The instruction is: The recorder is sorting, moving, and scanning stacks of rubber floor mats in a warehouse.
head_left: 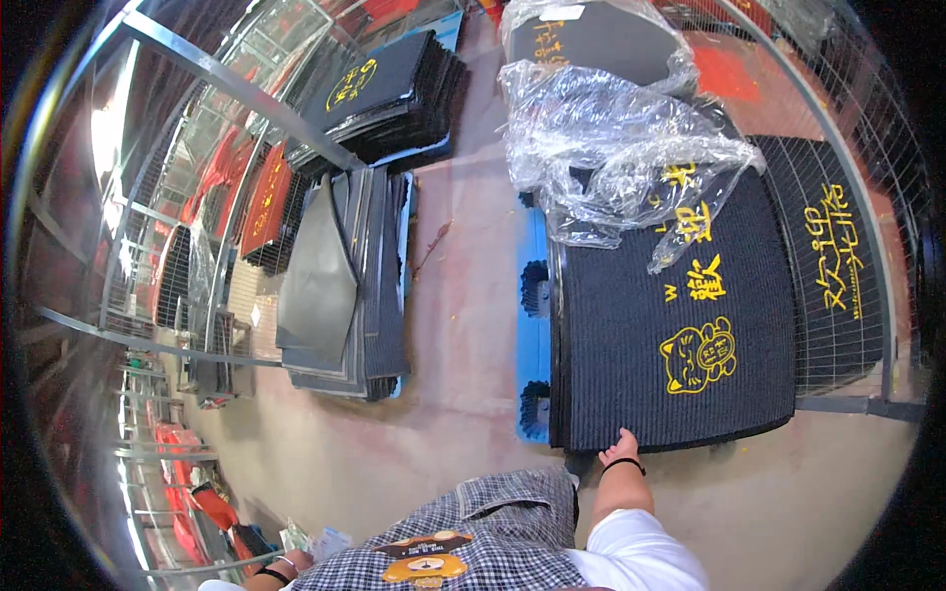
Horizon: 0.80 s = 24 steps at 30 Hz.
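A tall stack of dark ribbed mats (631, 364) lies in front of me to the right, its top mat printed with a yellow cat figure and yellow characters. My right hand (621, 450), with a black band at the wrist, is at the near edge of this stack. Its visible fingers are apart and nothing shows in them. Crumpled clear plastic sheeting (611, 138) covers the far part of the stack. Down at the lower left is my left hand (286, 565), close to a pale crinkled item (325, 542); its fingers are mostly hidden.
A blue pallet (533, 340) carries the mat stack. Bare grey mats (315, 286) are piled to the left, with black printed mats (384, 89) beyond. Wire mesh panels (838, 276) stand at the right, and metal rack bars (236, 84) cross the left side.
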Tool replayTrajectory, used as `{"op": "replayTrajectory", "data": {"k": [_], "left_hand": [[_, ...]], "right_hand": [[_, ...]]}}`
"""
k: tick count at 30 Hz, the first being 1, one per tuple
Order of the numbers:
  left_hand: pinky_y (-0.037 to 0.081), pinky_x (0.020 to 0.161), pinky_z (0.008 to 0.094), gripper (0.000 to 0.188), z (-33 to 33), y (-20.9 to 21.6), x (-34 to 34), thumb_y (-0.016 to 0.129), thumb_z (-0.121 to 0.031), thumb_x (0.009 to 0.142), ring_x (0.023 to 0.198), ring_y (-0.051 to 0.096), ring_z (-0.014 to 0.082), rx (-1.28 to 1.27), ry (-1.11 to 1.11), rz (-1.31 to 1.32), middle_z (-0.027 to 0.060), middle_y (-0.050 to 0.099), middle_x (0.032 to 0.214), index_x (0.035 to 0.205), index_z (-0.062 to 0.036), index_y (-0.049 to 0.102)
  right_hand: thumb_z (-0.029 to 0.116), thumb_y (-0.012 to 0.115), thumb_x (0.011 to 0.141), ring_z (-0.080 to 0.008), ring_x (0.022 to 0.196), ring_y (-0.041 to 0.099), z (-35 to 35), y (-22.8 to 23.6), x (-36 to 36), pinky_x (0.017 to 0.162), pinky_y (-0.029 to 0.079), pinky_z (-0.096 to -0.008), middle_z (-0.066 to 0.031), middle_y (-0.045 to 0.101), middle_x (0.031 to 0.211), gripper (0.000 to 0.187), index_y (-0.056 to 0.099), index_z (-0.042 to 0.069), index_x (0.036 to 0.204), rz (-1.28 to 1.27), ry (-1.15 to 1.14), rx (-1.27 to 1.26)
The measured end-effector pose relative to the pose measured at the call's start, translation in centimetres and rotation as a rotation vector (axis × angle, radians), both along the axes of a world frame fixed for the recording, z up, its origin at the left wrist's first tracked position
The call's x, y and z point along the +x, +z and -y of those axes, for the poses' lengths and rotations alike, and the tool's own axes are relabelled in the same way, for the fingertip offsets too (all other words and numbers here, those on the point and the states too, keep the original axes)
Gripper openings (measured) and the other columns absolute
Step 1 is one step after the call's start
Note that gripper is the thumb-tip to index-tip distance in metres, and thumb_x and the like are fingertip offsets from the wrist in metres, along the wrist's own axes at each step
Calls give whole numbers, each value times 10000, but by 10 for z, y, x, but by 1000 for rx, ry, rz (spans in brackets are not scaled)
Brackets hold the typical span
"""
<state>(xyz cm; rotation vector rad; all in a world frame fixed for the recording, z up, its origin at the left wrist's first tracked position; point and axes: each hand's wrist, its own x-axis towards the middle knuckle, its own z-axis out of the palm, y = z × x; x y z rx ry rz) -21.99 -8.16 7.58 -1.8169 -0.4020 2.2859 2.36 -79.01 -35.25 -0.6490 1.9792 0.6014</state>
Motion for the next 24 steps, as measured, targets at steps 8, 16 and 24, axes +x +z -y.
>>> {"op": "replayTrajectory", "data": {"k": [8, 16, 24], "left_hand": [[474, 809, 381, 401, 22, 28, -49, 517, -463, 762, 912, 620, 308, -97, 303, 149, 126, 659, 971, 1016, -187, 660], [481, 796, 390, 404, 31, -2, -76, 522, -455, 758, 909, 623, 297, -160, 370, 209, 105, 663, 983, 1034, -193, 656], [475, 745, 373, 330, 54, -179, -16, 600, -381, 732, 834, 630, 281, -189, 485, 97, 124, 671, 888, 913, -114, 666]], "right_hand": [[307, 515, 842, -270, 1334, 271, 14, -8, -27, 1063, 216, -445, -119, 247, 1475, 663, 288, 6, 1388, 196, -322, -97], [302, 557, 866, -217, 1001, 525, 16, 32, 7, 750, 453, -390, -48, 557, 1120, 354, 506, 78, 1135, 425, -634, -137], [240, 591, 865, -186, 746, 541, 68, 31, 112, 512, 398, -340, -27, 604, 884, 148, 568, 155, 985, 450, 237, 4]]}}
